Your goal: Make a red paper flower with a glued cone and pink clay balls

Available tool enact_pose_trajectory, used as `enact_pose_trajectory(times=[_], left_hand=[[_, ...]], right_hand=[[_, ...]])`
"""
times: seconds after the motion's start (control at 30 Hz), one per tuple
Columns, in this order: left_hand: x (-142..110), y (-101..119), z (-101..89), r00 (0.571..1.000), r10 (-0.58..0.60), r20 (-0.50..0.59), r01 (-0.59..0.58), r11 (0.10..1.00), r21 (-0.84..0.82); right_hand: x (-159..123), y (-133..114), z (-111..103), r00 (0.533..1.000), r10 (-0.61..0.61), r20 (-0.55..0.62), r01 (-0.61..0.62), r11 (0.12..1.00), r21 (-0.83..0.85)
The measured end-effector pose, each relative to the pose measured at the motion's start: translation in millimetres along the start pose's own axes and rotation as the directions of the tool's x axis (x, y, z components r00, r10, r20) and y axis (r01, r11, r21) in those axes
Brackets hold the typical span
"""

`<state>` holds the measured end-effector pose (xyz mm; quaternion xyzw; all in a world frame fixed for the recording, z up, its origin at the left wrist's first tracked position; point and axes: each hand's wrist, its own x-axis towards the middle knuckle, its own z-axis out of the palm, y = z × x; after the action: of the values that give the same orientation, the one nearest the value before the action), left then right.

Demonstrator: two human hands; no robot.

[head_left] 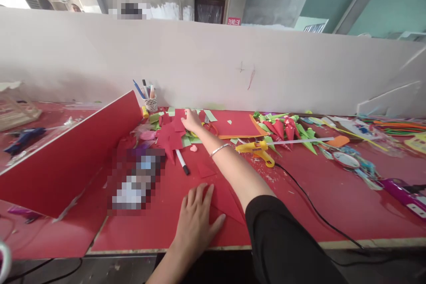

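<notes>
My left hand lies flat with its fingers spread, pressing on red paper near the table's front edge. My right hand is stretched forward over a pile of red paper scraps and pale green scraps. Its thumb stands apart from the bent fingers, and I see nothing held between them; the fingertips are partly hidden. A white marker with a black cap lies between the hands. Right of my forearm rests a yellow glue gun with a long clear glue stick in its back.
A red board stands upright at the left. A patterned cup of pens is against the white partition. Red and green paper cones lie right of a red sheet with orange beneath. A purple power strip is far right.
</notes>
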<state>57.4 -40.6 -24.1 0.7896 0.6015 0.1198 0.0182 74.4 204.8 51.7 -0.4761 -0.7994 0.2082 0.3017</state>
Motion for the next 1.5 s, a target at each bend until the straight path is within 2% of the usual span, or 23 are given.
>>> enact_pose_trajectory(times=[0.1, 0.23, 0.33, 0.4, 0.5, 0.6, 0.7, 0.8, 0.9, 1.03, 1.13, 1.2, 1.27, 1.5], left_hand=[[1.4, -6.4, 3.3, 0.997, -0.034, -0.070, 0.035, 0.999, 0.022], [7.3, -6.1, 0.0, 0.997, -0.040, -0.070, 0.039, 0.999, -0.018], [10.1, -4.0, -0.4, 0.997, -0.033, -0.077, 0.030, 0.999, -0.045], [9.9, -2.6, 0.1, 0.997, -0.036, -0.063, 0.032, 0.997, -0.067], [6.9, 1.5, -2.2, 0.999, -0.039, -0.028, 0.036, 0.994, -0.101], [1.1, 9.2, -8.5, 0.997, 0.006, -0.081, -0.011, 0.998, -0.061], [-5.9, 15.9, -15.4, 0.984, 0.101, -0.146, -0.097, 0.995, 0.035], [-10.7, 14.0, -21.5, 0.939, 0.307, -0.155, -0.290, 0.949, 0.123], [-11.3, 4.5, -26.9, 0.846, 0.528, -0.078, -0.512, 0.844, 0.160], [-8.5, -1.9, -30.2, 0.768, 0.640, -0.010, -0.634, 0.763, 0.129], [-5.5, 2.2, -28.0, 0.733, 0.680, 0.003, -0.680, 0.732, 0.053], [-3.1, 5.5, -26.1, 0.737, 0.676, 0.023, -0.676, 0.737, 0.000], [-0.9, 7.3, -24.8, 0.766, 0.641, 0.037, -0.639, 0.767, -0.059], [-2.1, 5.1, -15.3, 0.908, 0.418, 0.019, -0.403, 0.886, -0.230]], right_hand=[[-14.9, 0.7, -7.9, 0.999, -0.044, -0.020, 0.043, 0.998, -0.047], [-73.5, -0.4, -43.6, 0.977, -0.178, 0.115, 0.185, 0.982, -0.049], [-135.4, -1.9, -74.6, 0.881, -0.334, 0.334, 0.354, 0.935, 0.002], [-173.8, -1.7, -86.5, 0.841, -0.354, 0.409, 0.414, 0.908, -0.065], [-215.7, 2.1, -86.0, 0.826, -0.383, 0.413, 0.513, 0.814, -0.272], [-239.8, 9.3, -74.7, 0.857, -0.376, 0.352, 0.509, 0.724, -0.465], [-254.5, 19.0, -68.1, 0.859, -0.404, 0.314, 0.512, 0.689, -0.513], [-264.8, 31.3, -69.4, 0.825, -0.493, 0.277, 0.565, 0.690, -0.452], [-274.6, 44.8, -74.1, 0.812, -0.554, 0.183, 0.583, 0.758, -0.293], [-292.0, 60.4, -79.1, 0.863, -0.495, 0.100, 0.504, 0.858, -0.101], [-306.4, 69.2, -81.6, 0.888, -0.447, 0.112, 0.461, 0.868, -0.187], [-314.3, 72.9, -82.9, 0.897, -0.422, 0.132, 0.442, 0.858, -0.263], [-319.3, 74.4, -84.0, 0.912, -0.382, 0.152, 0.410, 0.868, -0.280], [-313.6, 70.1, -85.4, 0.972, -0.153, 0.176, 0.169, 0.983, -0.077]])
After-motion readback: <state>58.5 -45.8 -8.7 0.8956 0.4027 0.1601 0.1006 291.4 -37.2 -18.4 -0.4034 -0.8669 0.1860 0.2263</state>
